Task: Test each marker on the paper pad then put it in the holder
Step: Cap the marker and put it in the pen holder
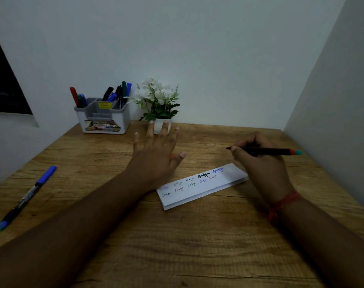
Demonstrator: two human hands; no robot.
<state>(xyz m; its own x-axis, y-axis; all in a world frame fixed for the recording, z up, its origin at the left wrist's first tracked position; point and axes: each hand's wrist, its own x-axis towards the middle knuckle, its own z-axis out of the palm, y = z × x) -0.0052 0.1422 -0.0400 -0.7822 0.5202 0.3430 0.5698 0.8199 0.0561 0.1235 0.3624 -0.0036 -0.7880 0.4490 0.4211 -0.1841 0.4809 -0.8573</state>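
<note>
Black-barrelled, orange-ended marker [264,151] lies level in the pinching right hand [260,161], tip pointing left, just beyond the paper pad [204,185], while the left hand [156,151] hovers spread and empty, the nearer one to the holder [103,116] beyond it.
</note>
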